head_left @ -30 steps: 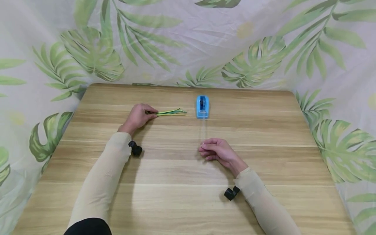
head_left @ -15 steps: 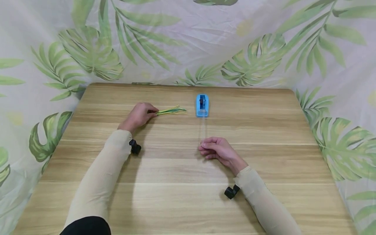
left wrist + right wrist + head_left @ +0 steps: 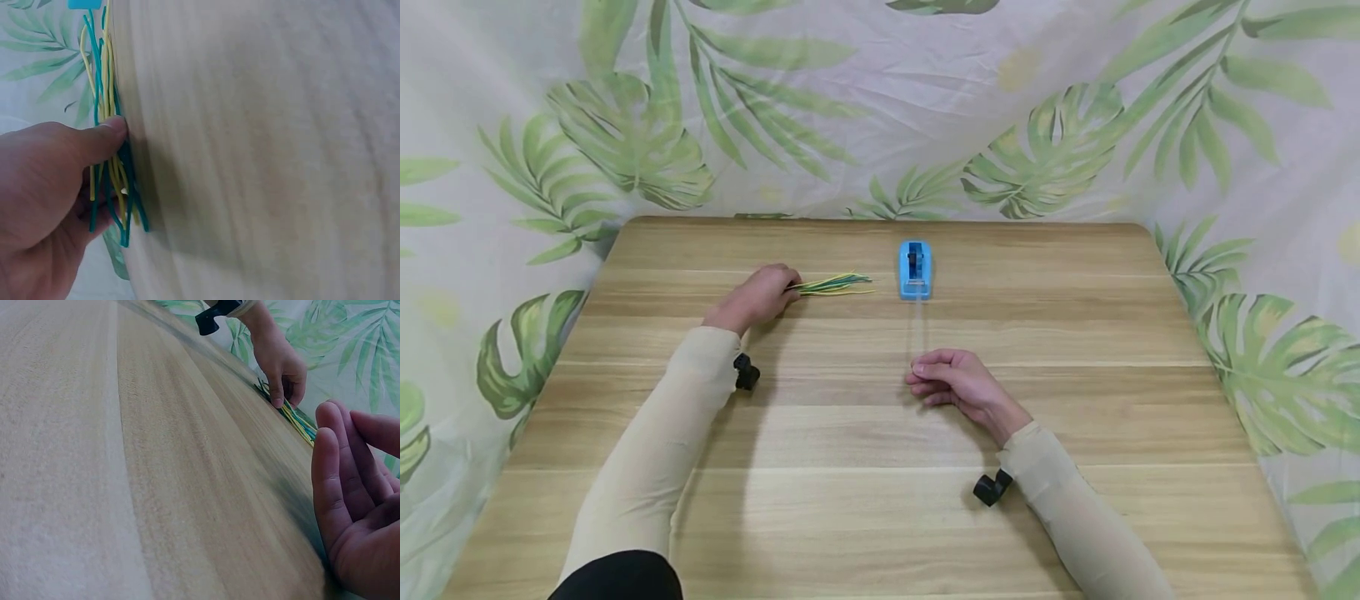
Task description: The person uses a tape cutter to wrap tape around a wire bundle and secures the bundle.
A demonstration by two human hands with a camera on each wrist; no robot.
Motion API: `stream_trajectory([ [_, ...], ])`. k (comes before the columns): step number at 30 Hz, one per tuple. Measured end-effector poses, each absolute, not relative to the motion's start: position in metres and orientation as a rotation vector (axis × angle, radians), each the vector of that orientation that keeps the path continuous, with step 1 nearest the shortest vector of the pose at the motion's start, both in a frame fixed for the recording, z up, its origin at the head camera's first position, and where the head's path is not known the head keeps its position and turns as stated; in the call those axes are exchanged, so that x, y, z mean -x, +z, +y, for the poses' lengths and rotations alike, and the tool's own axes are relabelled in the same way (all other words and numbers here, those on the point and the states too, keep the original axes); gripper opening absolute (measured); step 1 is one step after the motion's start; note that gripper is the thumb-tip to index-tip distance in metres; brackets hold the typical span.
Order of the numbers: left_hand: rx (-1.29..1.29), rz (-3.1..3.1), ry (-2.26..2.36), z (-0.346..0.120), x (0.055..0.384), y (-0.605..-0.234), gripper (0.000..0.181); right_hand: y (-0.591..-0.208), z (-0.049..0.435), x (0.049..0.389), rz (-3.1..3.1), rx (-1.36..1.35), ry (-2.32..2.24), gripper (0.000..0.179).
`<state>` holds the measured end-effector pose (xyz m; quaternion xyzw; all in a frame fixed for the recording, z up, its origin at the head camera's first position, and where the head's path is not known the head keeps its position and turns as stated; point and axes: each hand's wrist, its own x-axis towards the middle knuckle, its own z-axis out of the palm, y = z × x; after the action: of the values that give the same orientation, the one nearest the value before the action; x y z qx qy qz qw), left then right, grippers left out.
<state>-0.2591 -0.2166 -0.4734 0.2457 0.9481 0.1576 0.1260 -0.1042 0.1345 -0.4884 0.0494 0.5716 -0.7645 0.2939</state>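
Observation:
My left hand (image 3: 760, 296) pinches a bundle of thin yellow and green wires (image 3: 835, 285) at the left back of the table. In the left wrist view, the thumb lies across the wires (image 3: 106, 75), and their loose ends stick out on both sides of the grip. A blue tape dispenser (image 3: 915, 271) stands just right of the bundle's far ends. From its front a clear strip of tape (image 3: 919, 329) stretches toward me. My right hand (image 3: 955, 379) pinches the end of that strip between thumb and forefinger, its other fingers loosely bent.
The wood-grain table (image 3: 865, 500) extends on all sides of the hands. A leaf-printed cloth (image 3: 880, 100) hangs behind it and along both sides. A black wrist camera (image 3: 992, 487) juts from the right sleeve, another camera (image 3: 747, 372) from the left.
The left hand shifts slightly around the wire bundle, and its thumb drops out of sight in the head view. The right hand and the stretched tape stay in place.

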Motion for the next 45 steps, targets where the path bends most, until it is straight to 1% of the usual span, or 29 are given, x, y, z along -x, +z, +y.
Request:
stream_trajectory([
  [3,-0.718,2.755,0.384,-0.214,0.260,-0.471,0.015,-0.488,0.135,0.104,1.522,-0.133,-2.040,0.019],
  [11,-0.714,2.756,0.177,-0.212,0.254,-0.467,0.020,-0.490,0.135,0.105,1.526,-0.137,-2.037,0.023],
  [15,-0.688,2.758,0.152,-0.212,0.249,-0.465,0.022,-0.490,0.135,0.105,1.527,-0.143,-2.038,0.020],
  [19,-0.651,2.752,0.144,-0.211,0.247,-0.464,0.022,-0.490,0.134,0.104,1.525,-0.148,-2.040,0.022],
  [22,-0.639,2.743,0.139,-0.210,0.247,-0.460,0.020,-0.490,0.134,0.104,1.524,-0.150,-2.042,0.022],
  [27,-0.640,2.701,0.143,-0.208,0.246,-0.452,0.016,-0.488,0.134,0.103,1.529,-0.151,-2.040,0.018],
  [30,-0.651,2.684,0.149,-0.207,0.245,-0.449,0.016,-0.489,0.135,0.104,1.532,-0.141,-2.039,0.025],
  [35,-0.674,2.694,0.160,-0.208,0.245,-0.450,0.022,-0.490,0.134,0.105,1.526,-0.141,-2.040,0.033],
  [41,-0.662,2.700,0.279,-0.212,0.244,-0.453,0.028,-0.491,0.133,0.105,1.521,-0.142,-2.044,0.034],
  [45,-0.655,2.724,0.401,-0.216,0.244,-0.457,0.028,-0.490,0.133,0.105,1.517,-0.136,-2.046,0.031],
])
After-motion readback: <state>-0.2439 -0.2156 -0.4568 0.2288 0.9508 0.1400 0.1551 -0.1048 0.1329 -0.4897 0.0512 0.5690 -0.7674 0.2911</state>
